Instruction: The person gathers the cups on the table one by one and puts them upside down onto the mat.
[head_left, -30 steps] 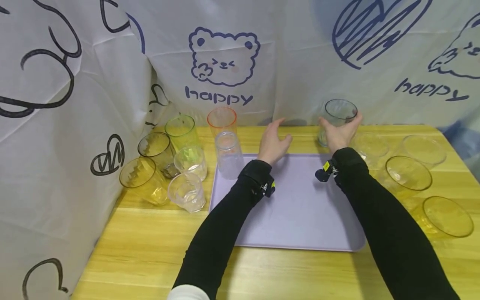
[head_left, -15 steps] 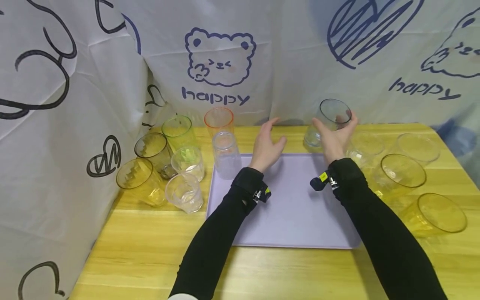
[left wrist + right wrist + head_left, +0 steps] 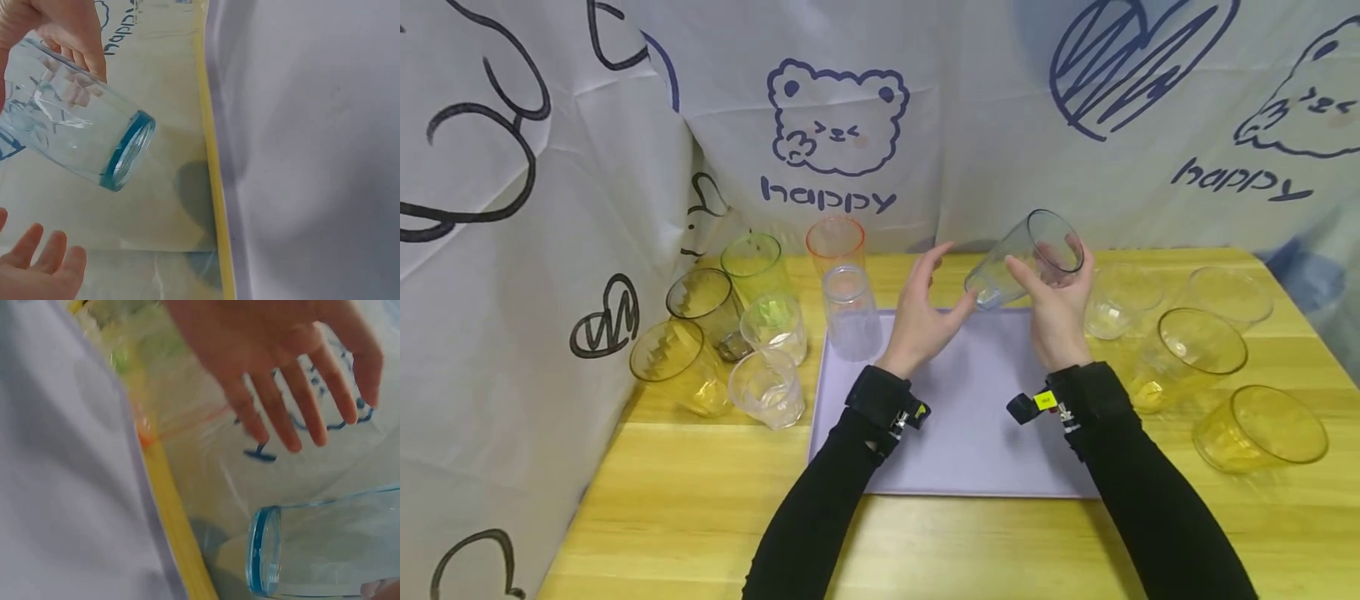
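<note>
I have the bluish tumbler point(image 3: 1004, 260) just right of the frame's centre, in the air by the back edge of the lilac tray point(image 3: 977, 458). It is tilted, mouth toward the upper right, base toward the lower left. The right hand point(image 3: 1060, 312) holds it on the rim half, thumb across the near side and fingers round the far side. The left hand point(image 3: 917, 325) is spread wide and grips nothing; in the head view its thumb tip overlaps the base, while the right wrist view shows the fingers apart from it. I cannot tell whether that thumb makes contact.

I judge the tumbler stiff and fairly light, with smooth, straight walls that could slide under dry fingertips. Whether it is glass or hard plastic I cannot tell, so I treat it as fragile. The base looks thickest, and I expect some weight there. A good hold is round the middle of the wall, thumb opposing the fingers, with the other hand steadying the base; pinching the thin rim seems riskier.

A clear cup point(image 3: 852, 321), apparently upside down, stands at the tray's upper left. An orange-rimmed cup point(image 3: 835, 240) stands behind it, and a yellow cup point(image 3: 1258, 429) sits at the lower right.
</note>
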Motion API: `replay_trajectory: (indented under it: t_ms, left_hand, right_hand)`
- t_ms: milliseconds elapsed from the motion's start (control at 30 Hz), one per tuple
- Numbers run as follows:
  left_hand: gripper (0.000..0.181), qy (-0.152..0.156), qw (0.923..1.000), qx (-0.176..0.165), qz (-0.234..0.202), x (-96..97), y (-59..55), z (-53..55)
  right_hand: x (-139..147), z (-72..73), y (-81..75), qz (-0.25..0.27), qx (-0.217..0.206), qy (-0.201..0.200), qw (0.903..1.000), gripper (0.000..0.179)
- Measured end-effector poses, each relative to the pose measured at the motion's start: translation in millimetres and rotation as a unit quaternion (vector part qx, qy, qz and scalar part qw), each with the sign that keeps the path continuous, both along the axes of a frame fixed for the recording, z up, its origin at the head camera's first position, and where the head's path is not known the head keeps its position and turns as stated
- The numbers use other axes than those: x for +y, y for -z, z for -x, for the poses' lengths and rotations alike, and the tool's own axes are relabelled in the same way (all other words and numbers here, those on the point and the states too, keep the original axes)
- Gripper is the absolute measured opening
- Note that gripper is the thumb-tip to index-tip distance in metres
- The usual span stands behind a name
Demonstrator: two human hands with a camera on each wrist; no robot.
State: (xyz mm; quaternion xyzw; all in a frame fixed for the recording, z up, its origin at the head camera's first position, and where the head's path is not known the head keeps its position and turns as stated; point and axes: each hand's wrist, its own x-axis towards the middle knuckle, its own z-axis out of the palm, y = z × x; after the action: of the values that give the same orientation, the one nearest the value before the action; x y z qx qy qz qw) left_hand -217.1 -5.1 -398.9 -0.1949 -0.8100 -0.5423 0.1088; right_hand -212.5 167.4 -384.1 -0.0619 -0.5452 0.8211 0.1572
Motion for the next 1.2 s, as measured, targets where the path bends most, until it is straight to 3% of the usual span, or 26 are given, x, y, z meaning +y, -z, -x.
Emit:
replay_trajectory:
  t_ms: [133,333,533,767,900,1133,1200]
  left_hand:
    - [0.073,0.027,0.999,0.034,0.0,-6.2,-0.3,-8.5]
    - [0.086,0.047,0.9985,0.027,-0.004,-13.3,-0.8,-21.3]
    - [0.092,0.059,0.9971,0.049,0.003,-15.6,-0.7,-27.6]
    - [0.094,0.064,0.9956,0.069,0.001,-16.6,-7.0,-28.9]
    - [0.094,0.065,0.9954,0.07,0.01,-18.5,-7.2,-28.8]
    - [0.093,0.077,0.9953,0.059,-0.004,-18.6,-8.6,-28.9]
    - [0.093,0.077,0.9957,0.051,-0.008,-18.2,-9.0,-29.4]
  right_hand:
    - [-6,-13.6,-3.5,0.065,0.02,-0.031,0.9972,0.072]
    - [-6,-34.0,-3.0,0.127,0.045,-0.078,0.9879,0.068]
    - [-4,-45.5,1.3,0.196,0.054,-0.105,0.9736,0.065]
    - [-4,-46.6,2.5,0.185,0.053,-0.127,0.973,0.073]
    - [-2,-47.9,2.7,0.196,0.055,-0.147,0.9679,0.065]
    - [-1,-47.1,1.1,0.264,0.086,-0.199,0.9397,0.047]
    - [-2,-46.9,0.9,0.271,0.086,-0.203,0.937,0.045]
